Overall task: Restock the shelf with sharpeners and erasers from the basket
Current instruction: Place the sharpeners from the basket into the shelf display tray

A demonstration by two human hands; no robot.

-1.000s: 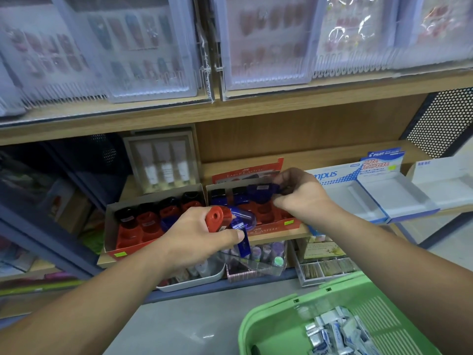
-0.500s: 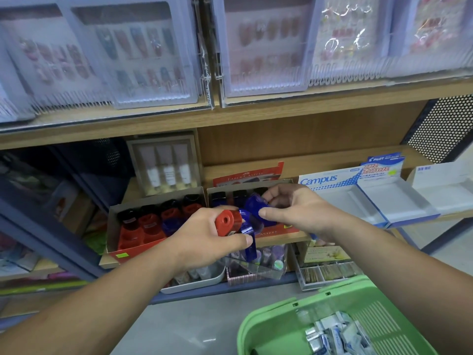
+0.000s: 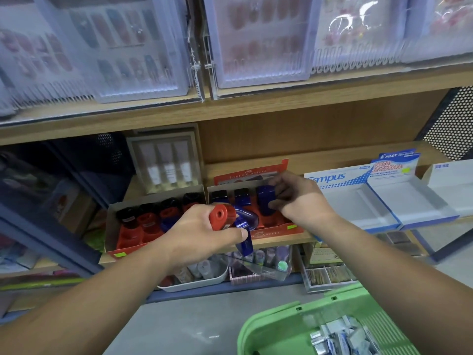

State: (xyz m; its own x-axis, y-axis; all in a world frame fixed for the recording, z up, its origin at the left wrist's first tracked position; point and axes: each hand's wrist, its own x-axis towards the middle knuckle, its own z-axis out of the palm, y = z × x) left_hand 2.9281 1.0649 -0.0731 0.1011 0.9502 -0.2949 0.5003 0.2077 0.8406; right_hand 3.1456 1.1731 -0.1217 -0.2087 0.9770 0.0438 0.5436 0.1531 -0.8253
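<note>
Sharpeners [image 3: 242, 199] in blue already stand in the back row of the right display box [image 3: 273, 233] on the shelf [image 3: 281, 244], and another is arriving beside them. Half a second ago the right hand [image 3: 300, 199] was back at the left hand [image 3: 197, 233], picking a piece out of the bunch held there. Now it has swung up and away to the box, pinching a blue sharpener [image 3: 265, 201] between thumb and fingertips just beside the standing pair. I cannot tell whether it is seated in its red slot or only touching it. The left hand has hardly moved. It is curled around a red sharpener [image 3: 221, 216] and the spare blue sharpeners [image 3: 244, 230], with the thumb pressed across them, and hangs in front of the shelf edge between the two boxes. Judging from this, the hands work as feeder and placer, so the bunch is one piece smaller and the back row one fuller. The front slots of this box and several in the left display box [image 3: 112, 228] look unfilled. The erasers [image 3: 340, 339] lie in the green basket [image 3: 268, 319] below, so that half of the restocking seems not yet begun.
</note>
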